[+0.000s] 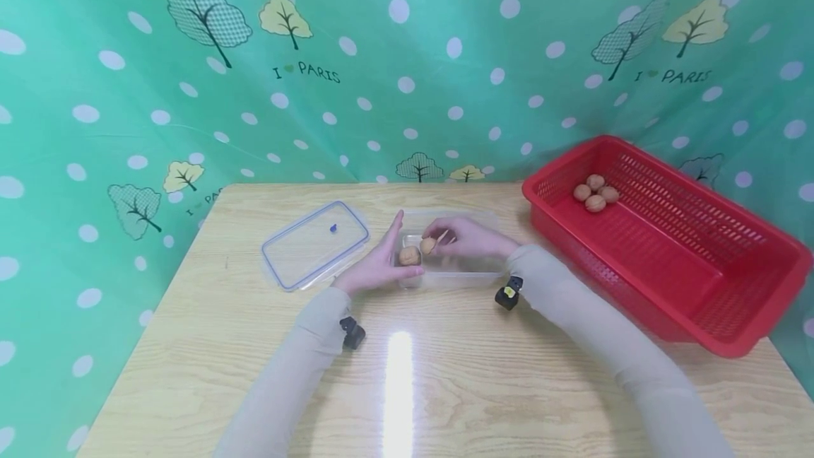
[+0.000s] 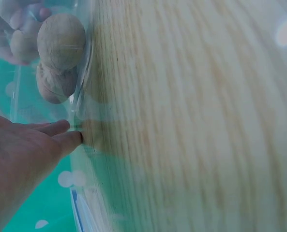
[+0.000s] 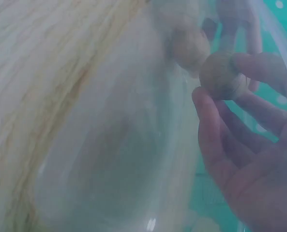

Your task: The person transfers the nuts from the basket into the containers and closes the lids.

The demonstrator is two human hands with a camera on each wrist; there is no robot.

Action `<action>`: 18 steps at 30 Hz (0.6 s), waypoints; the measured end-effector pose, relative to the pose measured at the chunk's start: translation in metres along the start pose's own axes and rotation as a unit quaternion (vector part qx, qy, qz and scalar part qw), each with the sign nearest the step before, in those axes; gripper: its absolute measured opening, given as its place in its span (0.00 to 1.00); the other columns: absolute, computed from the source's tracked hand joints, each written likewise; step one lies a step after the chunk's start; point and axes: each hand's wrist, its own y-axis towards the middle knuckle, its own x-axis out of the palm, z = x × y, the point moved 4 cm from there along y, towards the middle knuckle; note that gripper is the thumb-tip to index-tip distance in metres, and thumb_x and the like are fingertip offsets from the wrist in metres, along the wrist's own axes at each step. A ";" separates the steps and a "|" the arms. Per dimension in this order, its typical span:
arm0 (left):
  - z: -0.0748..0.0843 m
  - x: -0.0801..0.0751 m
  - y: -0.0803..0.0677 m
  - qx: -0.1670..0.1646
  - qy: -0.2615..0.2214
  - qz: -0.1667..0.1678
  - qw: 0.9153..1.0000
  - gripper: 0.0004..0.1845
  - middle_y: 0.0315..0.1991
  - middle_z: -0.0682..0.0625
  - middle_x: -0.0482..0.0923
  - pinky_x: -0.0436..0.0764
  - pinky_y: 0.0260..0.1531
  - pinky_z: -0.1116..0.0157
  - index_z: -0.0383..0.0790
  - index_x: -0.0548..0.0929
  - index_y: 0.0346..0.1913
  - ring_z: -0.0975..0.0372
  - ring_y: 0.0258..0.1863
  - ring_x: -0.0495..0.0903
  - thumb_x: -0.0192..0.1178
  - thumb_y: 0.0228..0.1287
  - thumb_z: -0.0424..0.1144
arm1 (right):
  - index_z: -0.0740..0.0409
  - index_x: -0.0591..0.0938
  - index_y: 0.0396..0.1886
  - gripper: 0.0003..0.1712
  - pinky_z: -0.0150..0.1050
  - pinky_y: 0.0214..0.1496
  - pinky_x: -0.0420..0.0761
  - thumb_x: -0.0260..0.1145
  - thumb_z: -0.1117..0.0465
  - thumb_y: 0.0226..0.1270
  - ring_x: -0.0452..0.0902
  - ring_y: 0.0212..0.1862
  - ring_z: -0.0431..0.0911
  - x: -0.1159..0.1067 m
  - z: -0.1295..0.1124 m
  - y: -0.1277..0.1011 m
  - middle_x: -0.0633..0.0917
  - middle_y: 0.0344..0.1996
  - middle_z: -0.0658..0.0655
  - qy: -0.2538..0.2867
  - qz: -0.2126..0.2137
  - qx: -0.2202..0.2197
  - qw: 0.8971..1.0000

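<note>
Now your right hand point(image 1: 467, 237) pinches a walnut point(image 1: 428, 246) at the left end of the clear container point(image 1: 461, 277).
Your left hand point(image 1: 375, 265) extends its fingers beside that end; more walnuts point(image 1: 410, 256) lie inside, the lid point(image 1: 311, 249) left of the container, the red basket point(image 1: 661, 260) right.

Behind and beside the table point(image 1: 191, 359) hangs a green sheet point(image 1: 369, 119), perhaps cloth, with white dots point(image 1: 399, 10), trees point(image 1: 198, 2) and lettering point(image 1: 319, 73); bright glare point(image 1: 398, 394) streaks the table's near middle.
</note>
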 end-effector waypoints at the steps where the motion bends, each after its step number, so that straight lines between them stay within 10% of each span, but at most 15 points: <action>1: 0.000 0.000 0.000 -0.001 0.001 0.001 1.000 0.60 0.75 0.37 0.29 0.43 0.68 0.42 0.43 0.26 0.75 0.44 0.73 0.35 0.67 0.61 0.38 | 0.64 0.79 0.55 0.20 0.40 0.54 0.78 0.68 0.65 0.63 0.79 0.49 0.48 0.002 -0.001 0.001 0.82 0.51 0.56 0.002 -0.004 0.002 1.000; 18: -0.038 0.002 0.016 0.007 -0.006 0.016 1.000 0.63 0.76 0.43 0.27 0.44 0.68 0.44 0.55 0.25 0.75 0.48 0.74 0.34 0.70 0.58 0.43 | 0.64 0.78 0.55 0.19 0.41 0.54 0.78 0.66 0.67 0.64 0.78 0.50 0.52 0.010 -0.005 0.010 0.81 0.49 0.59 0.062 0.072 0.026 0.995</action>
